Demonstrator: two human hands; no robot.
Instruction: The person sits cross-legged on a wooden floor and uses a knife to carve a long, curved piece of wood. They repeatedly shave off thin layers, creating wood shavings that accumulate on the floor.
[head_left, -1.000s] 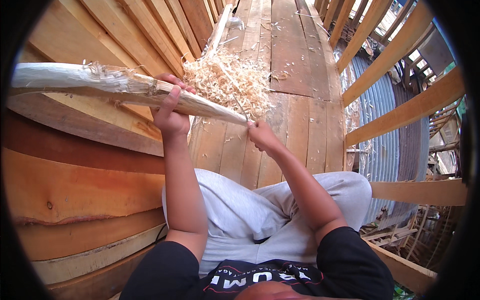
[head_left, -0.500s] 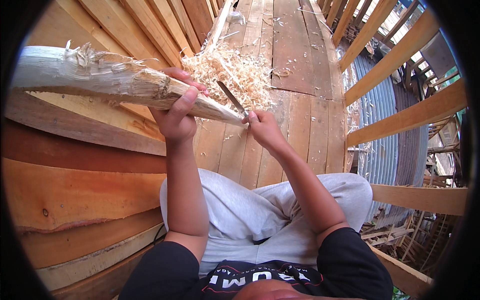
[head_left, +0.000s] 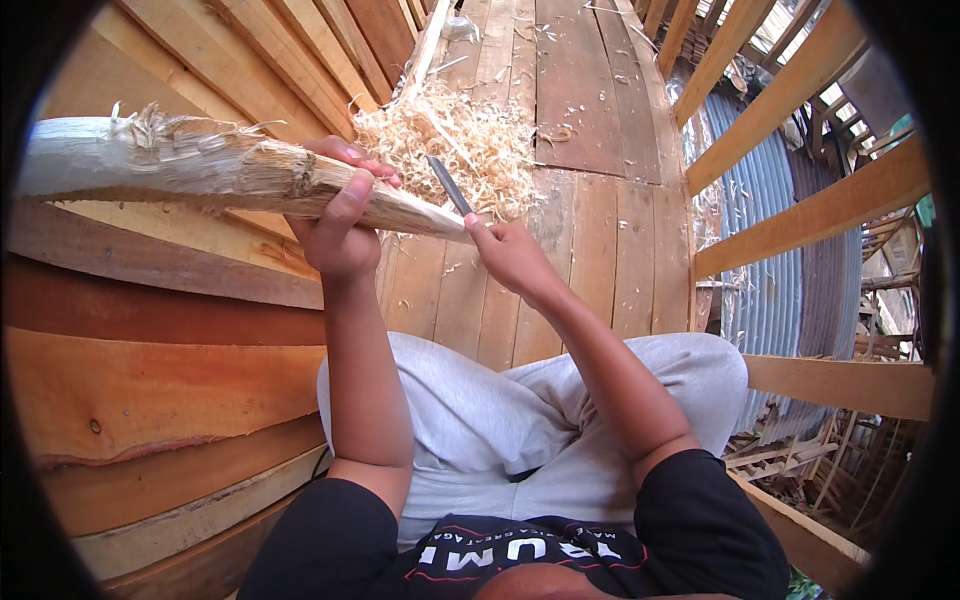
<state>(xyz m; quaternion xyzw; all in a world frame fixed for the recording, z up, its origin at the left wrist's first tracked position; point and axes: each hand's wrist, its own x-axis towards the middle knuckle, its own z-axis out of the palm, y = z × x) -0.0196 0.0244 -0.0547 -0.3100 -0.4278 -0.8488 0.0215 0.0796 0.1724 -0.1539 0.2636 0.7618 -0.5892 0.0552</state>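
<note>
My left hand (head_left: 338,222) grips a long pale wooden stake (head_left: 180,165) around its middle; its carved, tapered end points right toward my right hand. The stake's surface is rough with raised splinters. My right hand (head_left: 512,255) holds a knife (head_left: 450,186) with its dark blade pointing up and away, just past the stake's pointed tip (head_left: 455,232). A heap of pale wood shavings (head_left: 455,140) lies on the plank floor behind both hands.
I sit on a wooden plank floor (head_left: 600,250), legs in grey trousers (head_left: 500,420). Stacked boards (head_left: 140,390) form a wall at the left. Wooden railing beams (head_left: 810,215) run along the right, with corrugated metal (head_left: 770,290) below them.
My left hand has drawn the stake nearer and turned it. My right hand has come off the tip, and the knife blade now stands clear above it.
</note>
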